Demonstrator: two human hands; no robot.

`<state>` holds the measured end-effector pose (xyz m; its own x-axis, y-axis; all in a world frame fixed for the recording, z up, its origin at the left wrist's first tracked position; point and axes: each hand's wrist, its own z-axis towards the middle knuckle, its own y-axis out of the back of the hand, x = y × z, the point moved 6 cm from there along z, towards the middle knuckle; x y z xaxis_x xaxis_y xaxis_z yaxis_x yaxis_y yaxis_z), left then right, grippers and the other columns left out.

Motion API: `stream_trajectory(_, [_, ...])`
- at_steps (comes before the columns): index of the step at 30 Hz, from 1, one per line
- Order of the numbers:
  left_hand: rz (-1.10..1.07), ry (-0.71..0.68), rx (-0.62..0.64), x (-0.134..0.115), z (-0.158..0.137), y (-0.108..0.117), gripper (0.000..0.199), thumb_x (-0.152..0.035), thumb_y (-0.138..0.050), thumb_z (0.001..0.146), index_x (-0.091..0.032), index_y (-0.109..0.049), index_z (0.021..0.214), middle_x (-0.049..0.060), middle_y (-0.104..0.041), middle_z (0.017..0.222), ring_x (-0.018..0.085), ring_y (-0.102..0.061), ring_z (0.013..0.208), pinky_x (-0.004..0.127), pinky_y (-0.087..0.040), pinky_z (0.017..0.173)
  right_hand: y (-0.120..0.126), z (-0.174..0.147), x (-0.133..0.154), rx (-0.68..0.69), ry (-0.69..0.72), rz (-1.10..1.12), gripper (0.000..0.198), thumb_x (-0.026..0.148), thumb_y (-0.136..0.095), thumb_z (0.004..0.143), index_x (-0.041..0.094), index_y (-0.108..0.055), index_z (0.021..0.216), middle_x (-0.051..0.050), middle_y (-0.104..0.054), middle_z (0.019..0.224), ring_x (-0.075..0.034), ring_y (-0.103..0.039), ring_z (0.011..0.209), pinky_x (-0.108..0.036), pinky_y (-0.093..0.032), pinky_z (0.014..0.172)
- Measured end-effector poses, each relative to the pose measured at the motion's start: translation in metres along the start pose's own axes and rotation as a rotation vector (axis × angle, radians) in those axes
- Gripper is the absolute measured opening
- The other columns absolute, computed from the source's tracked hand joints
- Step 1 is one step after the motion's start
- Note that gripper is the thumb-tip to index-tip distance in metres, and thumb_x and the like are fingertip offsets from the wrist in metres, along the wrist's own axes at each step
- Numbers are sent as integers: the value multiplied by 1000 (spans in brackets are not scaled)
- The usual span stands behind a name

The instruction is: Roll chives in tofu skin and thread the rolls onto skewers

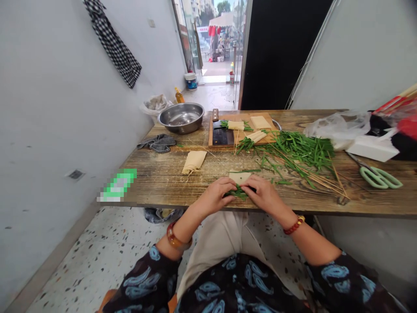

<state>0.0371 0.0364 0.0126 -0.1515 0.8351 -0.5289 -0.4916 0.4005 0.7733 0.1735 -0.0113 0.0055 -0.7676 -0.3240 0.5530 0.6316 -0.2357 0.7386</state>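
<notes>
At the table's front edge, a pale tan tofu sheet [240, 177] lies with cut chives [239, 192] across its near part. My left hand [215, 194] pinches the left end of the chives and sheet, fingers bent. From the other side my right hand [262, 192] does the same, fingertips pressed on the right end. The fingers partly cover the chives and the sheet's near edge. Beyond the left hand is a stack of tofu sheets [194, 162]. Finished-looking chive rolls [256, 137] and another roll [236, 125] rest on or beside the cutting board [246, 117].
A cleaver [223, 134] lies on the board. Loose chives [302, 150] and thin wooden skewers [321, 180] spread to the right, near green-handled scissors [379, 177]. A steel basin [181, 117] and grey cloth [158, 143] stand left. Plastic bags [339, 126] lie at the right.
</notes>
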Motion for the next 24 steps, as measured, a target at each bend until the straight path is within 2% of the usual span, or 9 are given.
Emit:
stream_trajectory(7, [114,-26,-8,-1,5,-4,17,-17,-47,89,-16,-64,86,9,-64,94,18,-57,90,33,-47,83,2,-1,2,-16,27,32,21,22,-49,92,20,-69,86,-5,-63,81,-17,-58,79,-30,-47,72])
stream_trajectory(10, [53,12,-70,1,8,-4,14,-14,-49,86,-17,-62,81,7,-65,88,17,-58,86,32,-47,82,4,-3,6,-11,57,47,17,31,-55,89,20,-68,92,-6,-63,84,-19,-58,81,-32,-47,73])
stream_trajectory(12, [14,59,-105,4,10,-4,12,-12,-51,82,-17,-61,77,6,-65,84,17,-59,84,31,-47,80,5,-5,8,-5,73,31,24,37,-64,83,20,-67,99,-7,-63,89,-21,-58,85,-34,-48,76])
stream_trajectory(15, [6,127,-127,7,12,-5,10,-10,-54,77,-17,-60,75,4,-64,80,17,-59,81,31,-47,79,3,-6,7,9,69,32,20,31,-62,85,19,-67,101,-8,-64,92,-21,-58,87,-35,-48,77])
stream_trajectory(18, [-14,201,-144,10,12,-2,10,-12,-54,78,-17,-63,80,4,-65,82,18,-60,82,32,-47,80,2,-5,2,3,46,83,17,21,-53,90,20,-70,94,-7,-65,88,-19,-59,84,-33,-48,76])
stream_trajectory(22, [-153,310,-214,16,7,12,21,-21,-44,90,-17,-64,98,4,-69,93,17,-63,87,30,-48,80,1,-3,-2,-12,29,115,17,18,-54,89,20,-71,92,-6,-65,87,-18,-60,82,-32,-48,75])
stream_trajectory(24, [-149,303,-200,14,6,15,22,-27,-50,89,-17,-63,104,5,-70,97,18,-63,90,31,-47,82,2,-2,-2,-11,32,120,17,18,-55,88,21,-71,92,-6,-65,86,-18,-60,82,-32,-48,75])
